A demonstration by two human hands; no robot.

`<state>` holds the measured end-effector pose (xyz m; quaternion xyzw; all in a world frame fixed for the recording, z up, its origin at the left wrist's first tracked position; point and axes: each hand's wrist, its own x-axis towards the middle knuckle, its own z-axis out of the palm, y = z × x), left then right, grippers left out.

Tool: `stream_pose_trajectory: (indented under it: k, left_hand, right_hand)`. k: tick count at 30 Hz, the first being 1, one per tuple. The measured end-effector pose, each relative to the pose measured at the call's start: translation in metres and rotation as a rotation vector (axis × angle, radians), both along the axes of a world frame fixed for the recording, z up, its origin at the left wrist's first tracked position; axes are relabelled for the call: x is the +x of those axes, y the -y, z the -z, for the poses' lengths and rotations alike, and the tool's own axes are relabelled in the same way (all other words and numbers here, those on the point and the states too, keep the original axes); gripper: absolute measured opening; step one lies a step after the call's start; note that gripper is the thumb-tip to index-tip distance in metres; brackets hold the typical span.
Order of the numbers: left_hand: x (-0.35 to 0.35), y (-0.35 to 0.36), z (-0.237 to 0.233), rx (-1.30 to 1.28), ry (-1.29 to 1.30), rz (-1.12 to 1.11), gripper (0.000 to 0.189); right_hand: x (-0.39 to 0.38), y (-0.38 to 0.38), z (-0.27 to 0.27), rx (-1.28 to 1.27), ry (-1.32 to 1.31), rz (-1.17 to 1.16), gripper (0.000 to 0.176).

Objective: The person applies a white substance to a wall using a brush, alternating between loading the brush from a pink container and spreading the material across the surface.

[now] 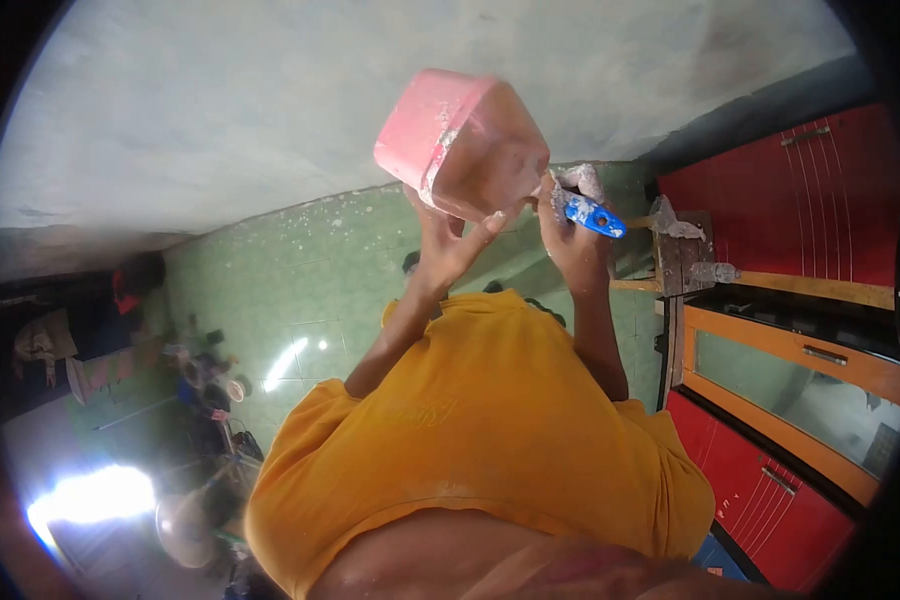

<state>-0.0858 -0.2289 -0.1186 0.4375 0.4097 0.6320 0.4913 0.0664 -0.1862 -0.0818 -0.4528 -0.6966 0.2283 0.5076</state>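
Note:
A pink plastic container (425,125), spattered with white along one edge, is held up tilted in front of the pale wall. My left hand (450,245) grips it from below, thumb against the near face. At its lower right corner, my right hand (573,245) is closed around a tool with a blue handle (595,216). That handle has a hanging hole and white smears; the tool's working end is hidden, so its kind cannot be told. A lumpy white thing (582,180) shows just beyond the right hand.
A grey-white wall (220,110) rises ahead, above a green tiled floor (300,250) speckled white. On the right stand red cabinets (770,200), an orange-framed glass door (800,365), and a small wooden stool (682,262) beside a clear bottle (715,272). Blurred household items lie left.

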Motion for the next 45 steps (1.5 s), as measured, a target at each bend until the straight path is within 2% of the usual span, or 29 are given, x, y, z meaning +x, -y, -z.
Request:
stream_pose_trajectory:
  k: [2, 4, 7, 10, 11, 14, 15, 18, 23, 27, 30, 32, 34, 35, 36, 38, 41, 44, 45]
  left_hand:
    - [-0.021, -0.001, 0.002, -0.01, 0.034, 0.026, 0.092]
    - [-0.047, -0.009, -0.005, 0.005, 0.013, -0.002, 0.093]
    - [-0.076, -0.014, -0.01, 0.016, 0.021, -0.064, 0.094]
    - [-0.102, -0.022, -0.016, -0.03, 0.07, -0.113, 0.094]
    - [-0.109, -0.023, -0.016, -0.052, 0.092, -0.124, 0.094]
    - [-0.119, -0.029, -0.01, 0.032, 0.085, -0.185, 0.091]
    - [-0.122, -0.028, -0.01, 0.032, 0.112, -0.2, 0.09]
    - [-0.137, -0.024, -0.014, -0.001, 0.168, -0.197, 0.087]
    - [-0.183, -0.025, 0.005, -0.007, 0.212, -0.103, 0.08]
    - [-0.193, -0.029, -0.003, 0.036, 0.226, -0.142, 0.078]
    - [-0.19, -0.028, -0.017, 0.02, 0.214, -0.219, 0.076]
    - [-0.198, -0.026, -0.011, -0.021, 0.169, -0.19, 0.076]
    - [-0.207, -0.025, -0.003, -0.064, 0.127, -0.15, 0.076]
    - [-0.212, -0.023, 0.0, -0.094, 0.107, -0.125, 0.076]
    - [-0.216, -0.022, 0.001, -0.122, 0.088, -0.102, 0.076]
    - [-0.213, -0.019, 0.0, -0.081, 0.11, -0.114, 0.076]
    - [-0.211, -0.022, -0.007, -0.069, 0.111, -0.117, 0.075]
    - [-0.211, -0.023, -0.007, -0.081, 0.115, -0.113, 0.074]
    - [-0.213, -0.021, -0.006, -0.086, 0.121, -0.113, 0.073]
  right_hand:
    - [-0.018, 0.0, 0.001, -0.01, -0.002, 0.01, 0.017]
    - [-0.043, -0.006, -0.004, 0.001, 0.014, 0.003, 0.016]
    - [-0.068, -0.01, 0.026, -0.113, -0.318, 0.045, 0.013]
    - [-0.09, -0.017, 0.034, -0.296, -0.825, 0.094, 0.009]
    - [-0.086, -0.02, 0.047, -0.314, -0.807, 0.002, 0.009]
    - [-0.099, -0.027, 0.06, -0.349, -1.273, 0.042, 0.011]
    - [-0.101, -0.029, 0.069, -0.367, -1.35, 0.066, 0.011]
    - [-0.112, -0.03, 0.084, -0.317, -1.288, 0.045, 0.016]
    - [-0.137, -0.054, 0.089, -0.276, -1.194, 0.198, 0.012]
    - [-0.15, -0.098, 0.06, -0.098, -0.868, 0.205, 0.011]
    - [-0.172, -0.139, 0.033, 0.051, -0.878, 0.22, 0.014]
    - [-0.186, -0.162, 0.026, 0.121, -0.894, 0.261, 0.014]
    - [-0.194, -0.192, 0.061, 0.198, -0.822, 0.275, 0.012]
    - [-0.203, -0.212, 0.087, 0.302, -0.916, 0.21, 0.012]
    - [-0.214, -0.206, 0.095, 0.012, -1.071, 0.329, 0.016]
    - [-0.218, -0.207, 0.149, 0.076, -0.952, 0.32, 0.014]
    - [-0.218, -0.201, 0.188, 0.01, -0.921, 0.363, 0.013]
    - [-0.209, -0.201, 0.156, -0.166, -0.877, 0.407, 0.015]
    - [-0.212, -0.205, 0.128, -0.045, -0.987, 0.35, 0.015]
